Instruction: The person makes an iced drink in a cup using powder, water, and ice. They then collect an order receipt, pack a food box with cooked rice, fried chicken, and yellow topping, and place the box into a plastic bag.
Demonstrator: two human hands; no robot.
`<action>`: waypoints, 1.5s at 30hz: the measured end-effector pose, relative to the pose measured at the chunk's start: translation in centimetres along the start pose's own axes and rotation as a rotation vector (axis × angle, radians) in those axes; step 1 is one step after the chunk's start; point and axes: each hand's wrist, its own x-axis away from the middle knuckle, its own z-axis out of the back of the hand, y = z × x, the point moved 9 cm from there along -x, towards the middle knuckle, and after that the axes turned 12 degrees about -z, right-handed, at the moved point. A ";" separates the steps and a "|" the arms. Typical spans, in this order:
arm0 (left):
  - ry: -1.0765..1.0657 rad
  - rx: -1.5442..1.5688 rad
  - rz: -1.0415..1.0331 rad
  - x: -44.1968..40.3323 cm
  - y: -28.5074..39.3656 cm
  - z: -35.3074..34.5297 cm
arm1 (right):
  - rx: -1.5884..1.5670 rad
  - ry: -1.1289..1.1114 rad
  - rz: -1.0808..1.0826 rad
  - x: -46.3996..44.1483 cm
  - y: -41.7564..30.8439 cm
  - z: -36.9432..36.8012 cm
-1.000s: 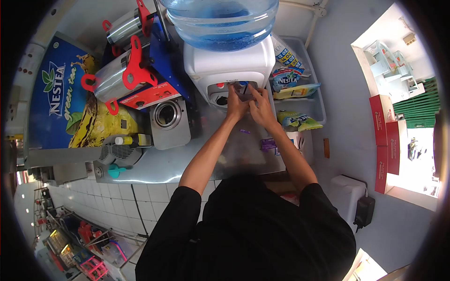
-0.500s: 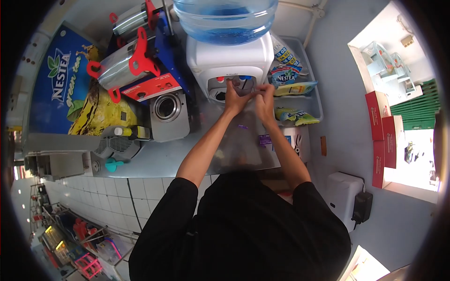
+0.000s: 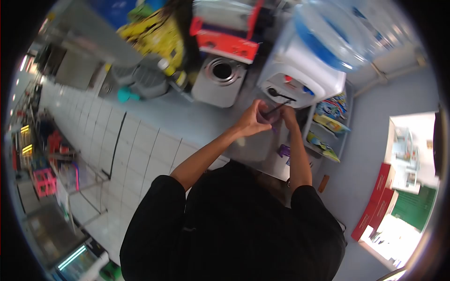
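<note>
My left hand [image 3: 251, 121] is curled around a clear cup [image 3: 268, 120] with a purplish tint, in front of the white water dispenser [image 3: 311, 70]. A thin dark stick [image 3: 276, 108] slants up from the cup toward the dispenser's outlet. Close against the cup's right side, my right hand [image 3: 288, 115] has its fingers bent; what they hold is blurred. The red and blue taps show above both hands. A purple packet [image 3: 284, 151] lies on the metal counter [image 3: 251, 151] nearer my body.
A cup-sealing machine [image 3: 218, 86] and a teal scoop [image 3: 127, 94] stand to the left. A plastic bin [image 3: 307, 133] with drink-powder bags [image 3: 323, 146] borders the right. A large blue water bottle [image 3: 330, 28] tops the dispenser. Tiled floor [image 3: 136, 150] lies beyond the counter's left edge.
My view has turned, shifting the dispenser rightward. My hands have drawn back out of the dispenser's recess toward me, and the cup now shows in my left hand.
</note>
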 end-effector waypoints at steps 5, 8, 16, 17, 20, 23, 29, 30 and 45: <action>0.039 0.077 -0.044 14.8 6.7 7.9 | -0.074 0.083 -0.086 5.0 0.2 -3.2; 0.182 -0.013 0.042 24.8 9.1 14.0 | -0.079 -0.054 -0.079 13.2 -3.1 -9.2; 0.688 -0.190 0.186 46.4 3.8 27.9 | 0.291 -1.167 -0.498 29.5 10.6 -43.2; 0.756 -0.274 0.208 48.0 2.9 30.0 | 0.239 -1.086 -0.462 26.0 14.3 -46.4; 1.010 -0.378 0.183 52.9 -2.1 33.9 | -0.227 -0.626 -0.658 9.7 26.3 -50.5; 1.169 -0.457 0.232 55.2 -5.1 35.3 | -0.586 -0.178 -0.705 -2.3 34.8 -49.1; 1.207 -0.488 0.237 58.3 -11.5 36.4 | -1.062 -0.012 -0.714 -15.2 36.3 -53.9; 1.223 -0.465 0.248 58.9 -12.5 36.2 | -1.160 0.010 -0.793 -14.7 35.4 -54.3; 1.201 -0.242 0.305 63.1 -13.9 29.5 | -1.011 0.095 -0.227 -13.7 28.0 -50.9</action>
